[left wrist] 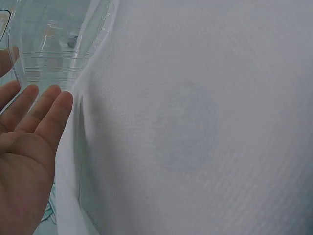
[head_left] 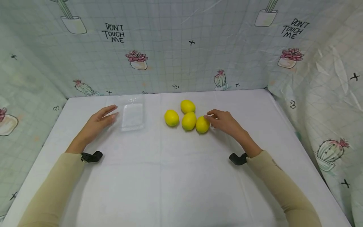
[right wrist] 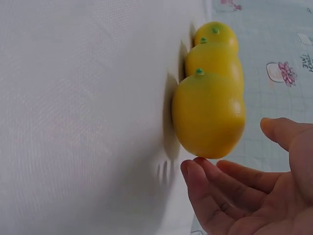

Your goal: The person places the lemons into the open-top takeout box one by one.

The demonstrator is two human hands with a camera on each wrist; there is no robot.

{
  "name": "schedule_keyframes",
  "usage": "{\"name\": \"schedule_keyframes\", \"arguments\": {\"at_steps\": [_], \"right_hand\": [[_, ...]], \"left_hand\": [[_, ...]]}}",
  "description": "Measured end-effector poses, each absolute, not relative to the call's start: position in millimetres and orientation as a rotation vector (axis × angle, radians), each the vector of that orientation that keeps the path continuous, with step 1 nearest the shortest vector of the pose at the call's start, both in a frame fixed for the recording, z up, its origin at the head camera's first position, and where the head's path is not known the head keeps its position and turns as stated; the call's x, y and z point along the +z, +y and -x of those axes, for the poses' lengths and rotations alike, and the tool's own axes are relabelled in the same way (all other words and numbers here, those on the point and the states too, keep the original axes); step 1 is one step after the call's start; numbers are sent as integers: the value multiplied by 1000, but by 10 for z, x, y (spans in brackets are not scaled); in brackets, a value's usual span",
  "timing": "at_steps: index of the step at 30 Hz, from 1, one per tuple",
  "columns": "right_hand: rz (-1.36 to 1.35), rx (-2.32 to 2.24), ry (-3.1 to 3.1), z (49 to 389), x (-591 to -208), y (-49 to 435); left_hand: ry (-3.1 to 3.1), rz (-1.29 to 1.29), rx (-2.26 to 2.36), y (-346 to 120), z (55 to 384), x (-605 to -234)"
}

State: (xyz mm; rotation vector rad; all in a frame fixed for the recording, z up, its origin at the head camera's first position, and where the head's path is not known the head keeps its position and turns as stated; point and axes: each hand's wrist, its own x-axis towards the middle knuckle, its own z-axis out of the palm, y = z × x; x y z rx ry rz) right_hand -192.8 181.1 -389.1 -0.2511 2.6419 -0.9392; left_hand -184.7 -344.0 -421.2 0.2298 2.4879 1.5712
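Four lemons (head_left: 188, 121), right hand (head_left: 225, 122) beside one, left hand (head_left: 95, 125) beside tray (head_left: 133, 115), thumbs and fingers apart, all toward far edge of table (head_left: 158, 183), wide room in front

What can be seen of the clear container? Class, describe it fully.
The container is see-through, looks like thin plastic, and is roughly rectangular with rounded corners and ridged walls. It lies flat on the white cloth, near its far edge, left of the four yellow fruits, with nothing visible inside. The left grip is close beside it; whether they touch, I cannot tell.
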Motion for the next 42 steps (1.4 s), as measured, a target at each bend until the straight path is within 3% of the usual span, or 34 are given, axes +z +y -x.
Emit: {"name": "schedule_keyframes", "arguments": {"at_steps": [23,42], "right_hand": [[142,-989,2390,2130,-3888,1736],[308,-1016,2369,1924,-3917,1773]], "left_hand": [[2286,-246,1748,-3242,1764,-4250],[2228,-255,1801,-3244,1824,-4279]]}}
